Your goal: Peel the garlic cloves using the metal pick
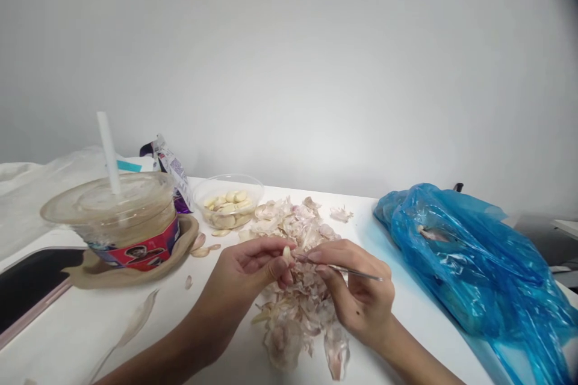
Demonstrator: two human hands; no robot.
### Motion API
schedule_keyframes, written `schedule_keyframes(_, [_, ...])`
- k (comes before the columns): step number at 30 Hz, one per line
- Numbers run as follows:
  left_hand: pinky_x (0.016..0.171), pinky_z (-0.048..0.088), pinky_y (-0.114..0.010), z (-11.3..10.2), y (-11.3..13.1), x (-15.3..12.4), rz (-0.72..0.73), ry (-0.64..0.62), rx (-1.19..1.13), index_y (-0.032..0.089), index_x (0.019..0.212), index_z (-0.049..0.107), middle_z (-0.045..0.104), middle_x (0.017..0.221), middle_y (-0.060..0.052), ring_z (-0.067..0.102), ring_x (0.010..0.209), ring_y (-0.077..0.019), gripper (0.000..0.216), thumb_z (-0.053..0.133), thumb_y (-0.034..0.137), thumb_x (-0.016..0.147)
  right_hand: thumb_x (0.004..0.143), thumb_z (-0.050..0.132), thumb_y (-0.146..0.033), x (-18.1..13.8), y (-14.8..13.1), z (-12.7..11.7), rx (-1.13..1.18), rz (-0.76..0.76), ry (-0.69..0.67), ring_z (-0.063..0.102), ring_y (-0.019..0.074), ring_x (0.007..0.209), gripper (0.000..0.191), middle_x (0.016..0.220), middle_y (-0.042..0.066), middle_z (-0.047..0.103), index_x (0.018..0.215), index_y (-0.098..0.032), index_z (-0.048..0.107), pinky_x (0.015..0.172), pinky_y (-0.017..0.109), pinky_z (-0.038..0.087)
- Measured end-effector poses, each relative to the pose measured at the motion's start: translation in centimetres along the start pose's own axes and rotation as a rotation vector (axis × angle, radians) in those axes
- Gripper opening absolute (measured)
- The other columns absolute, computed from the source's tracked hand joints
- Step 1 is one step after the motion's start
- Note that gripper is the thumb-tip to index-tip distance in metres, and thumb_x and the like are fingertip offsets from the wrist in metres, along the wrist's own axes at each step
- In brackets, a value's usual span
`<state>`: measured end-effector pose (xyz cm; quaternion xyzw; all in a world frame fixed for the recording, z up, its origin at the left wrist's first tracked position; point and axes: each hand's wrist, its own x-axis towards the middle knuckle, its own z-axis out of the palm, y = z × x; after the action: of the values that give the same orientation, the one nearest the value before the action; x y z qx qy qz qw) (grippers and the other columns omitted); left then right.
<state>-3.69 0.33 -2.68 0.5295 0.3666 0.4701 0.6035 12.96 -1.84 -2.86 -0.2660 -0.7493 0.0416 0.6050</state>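
Pinched between the thumb and fingers of my left hand (250,266) is a pale garlic clove (286,254). My right hand (359,289) is closed around a slim metal tool (359,273), whose handle end sticks out to the right; its exact kind does not show. The tool's other end points at the clove, close to the left fingertips. Beneath both hands spreads a heap of papery garlic skins (286,334). Behind my left hand stands a clear plastic bowl (258,197) with several peeled cloves (228,204). A few cloves in their skins (201,251) lie beside it.
On the left, a large drink cup (149,222) with a straw (108,153) sits in a cardboard holder (121,280). A black-screened device (31,280) lies nearby. A purple and white wrapper (174,171) stands behind. A blue plastic bag (469,264) fills the right side.
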Motion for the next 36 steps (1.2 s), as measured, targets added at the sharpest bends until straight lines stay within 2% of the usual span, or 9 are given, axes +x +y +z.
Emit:
schedule_keyframes(7, [0.060,0.044,-0.024,-0.05,-0.10,-0.12,-0.013,-0.021,-0.011,0.019,0.080,0.070,0.065,0.057,0.002,0.056,0.057,-0.0121,0.011,0.067,0.023,0.070,0.080,0.053,-0.006,0.20,-0.11,0.06,0.033,-0.026,-0.060,0.065,0.0164,0.070,0.023,0.079,0.006,0.069,0.097,-0.017,0.061,0.059,0.030,0.055])
schedule_keyframes(18, [0.060,0.044,-0.022,-0.09,-0.20,0.01,-0.010,-0.052,-0.005,0.019,0.079,0.070,0.064,0.058,0.002,0.055,0.058,-0.0110,0.010,0.067,0.022,0.071,0.078,0.053,-0.003,0.28,-0.21,0.00,0.031,-0.053,-0.053,0.064,0.0160,0.072,0.027,0.079,0.007,0.068,0.100,-0.017,0.060,0.058,0.028,0.053])
schedule_keyframes(36, [0.053,0.043,-0.020,-0.13,-0.43,0.32,-0.016,-0.041,-0.018,0.019,0.079,0.069,0.064,0.052,0.005,0.054,0.052,-0.0094,0.013,0.070,0.024,0.067,0.079,0.052,-0.001,-0.10,0.10,0.17,-0.036,-0.071,-0.087,0.065,0.0145,0.073,0.023,0.077,0.004,0.070,0.093,-0.017,0.061,0.062,0.025,0.052])
